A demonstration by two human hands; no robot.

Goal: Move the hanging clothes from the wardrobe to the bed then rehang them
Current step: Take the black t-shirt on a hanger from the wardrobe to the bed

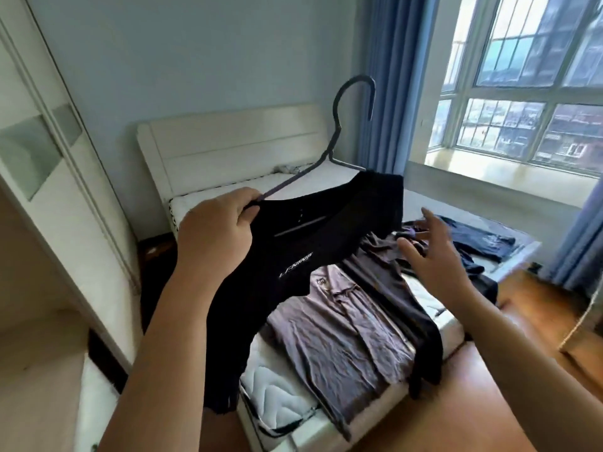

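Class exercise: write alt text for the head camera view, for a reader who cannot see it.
A person's left hand grips a dark wire hanger carrying a black T-shirt above a white bed strewn with grey and dark garments; the right hand hovers open beside it.

I am in a bedroom at home: a bed with a white headboard fills the middle, a white wardrobe stands at my left, blue curtains frame a big window, and the floor is wood.
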